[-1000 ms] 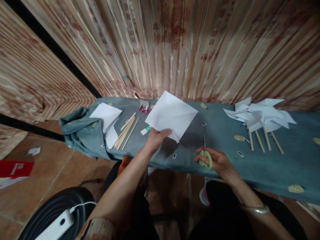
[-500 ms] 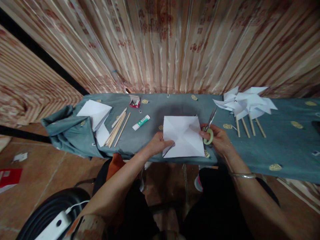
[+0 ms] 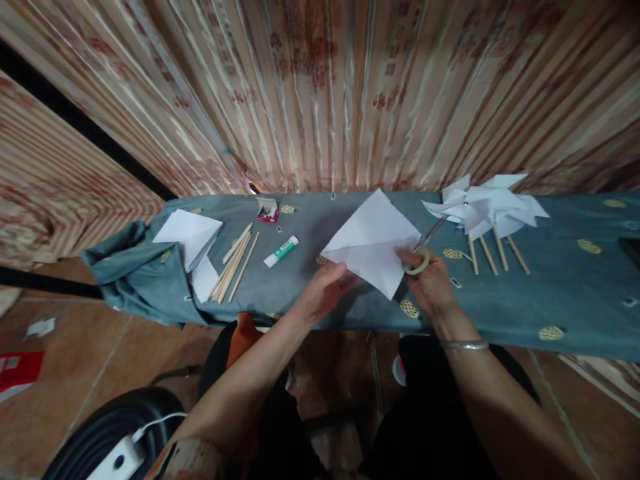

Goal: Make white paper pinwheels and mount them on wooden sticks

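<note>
My left hand (image 3: 324, 291) pinches the lower left edge of a creased white paper square (image 3: 374, 241), held tilted on its corner above the table. My right hand (image 3: 429, 283) is closed round the green handles of a pair of scissors (image 3: 423, 248). The blades point up and to the right, just beside the paper's right corner. Both hands hover over the front edge of the grey-blue cloth-covered table (image 3: 500, 307).
Several white paper pinwheels on wooden sticks (image 3: 483, 210) lie at the right. At the left are a stack of white paper (image 3: 190, 233), loose wooden sticks (image 3: 235, 263), a glue stick (image 3: 281, 251) and a small red box (image 3: 268, 210). A striped curtain hangs behind.
The paper went from my left hand alone down flat between both hands, then up tilted on a corner. My right hand lifted the scissors off the table and brought them beside the paper.
</note>
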`<state>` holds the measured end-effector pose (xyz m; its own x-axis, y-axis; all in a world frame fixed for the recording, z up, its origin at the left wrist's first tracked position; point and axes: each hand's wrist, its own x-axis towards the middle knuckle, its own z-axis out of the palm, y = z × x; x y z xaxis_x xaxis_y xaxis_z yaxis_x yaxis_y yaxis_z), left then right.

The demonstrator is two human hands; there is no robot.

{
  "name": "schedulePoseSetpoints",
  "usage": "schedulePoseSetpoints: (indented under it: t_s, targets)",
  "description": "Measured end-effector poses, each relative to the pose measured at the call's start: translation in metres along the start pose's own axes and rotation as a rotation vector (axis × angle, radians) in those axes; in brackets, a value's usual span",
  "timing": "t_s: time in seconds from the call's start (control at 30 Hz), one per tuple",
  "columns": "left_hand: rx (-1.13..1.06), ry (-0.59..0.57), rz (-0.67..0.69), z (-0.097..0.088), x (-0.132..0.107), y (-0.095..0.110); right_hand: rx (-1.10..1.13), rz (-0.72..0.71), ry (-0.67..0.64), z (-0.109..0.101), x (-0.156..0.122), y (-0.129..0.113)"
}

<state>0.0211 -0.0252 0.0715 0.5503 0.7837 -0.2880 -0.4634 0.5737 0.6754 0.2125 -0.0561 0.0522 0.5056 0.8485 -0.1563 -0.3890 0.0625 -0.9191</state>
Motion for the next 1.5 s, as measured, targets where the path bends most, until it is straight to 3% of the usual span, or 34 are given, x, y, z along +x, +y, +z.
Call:
schedulePoseSetpoints:
  t_s: [0.07, 0.2, 0.4, 0.53, 0.67, 0.8, 0.97, 1.5]
  targets:
    - [-0.004, 0.027, -0.001, 0.005, 0.003, -0.009, 0.005, -0.001, 0.014, 0.007, -0.002, 0.003]
    - [-0.093, 0.242, 0.033, 0.011, 0.011, -0.015, -0.067, -0.017, -0.019, 0.016, -0.006, 0.009]
    - [-0.17, 0.408, 0.086, 0.009, 0.019, 0.006, -0.263, 0.006, -0.133, 0.009, -0.013, 0.003]
    - [-0.168, 0.481, 0.162, 0.003, 0.024, 0.024, -0.431, 0.077, -0.301, -0.006, -0.027, 0.005]
    - [-0.178, 0.488, 0.256, -0.002, 0.028, 0.033, -0.514, 0.175, -0.51, -0.012, -0.048, 0.015]
    - [-0.188, 0.477, 0.284, -0.003, 0.032, 0.033, -0.6, 0.23, -0.607, -0.007, -0.061, 0.019]
    - [-0.159, 0.46, 0.226, 0.001, 0.033, 0.026, -0.616, 0.256, -0.615, -0.001, -0.06, 0.015]
    - [-0.158, 0.451, 0.226, 0.002, 0.031, 0.019, -0.584, 0.278, -0.613, 0.003, -0.056, 0.015]
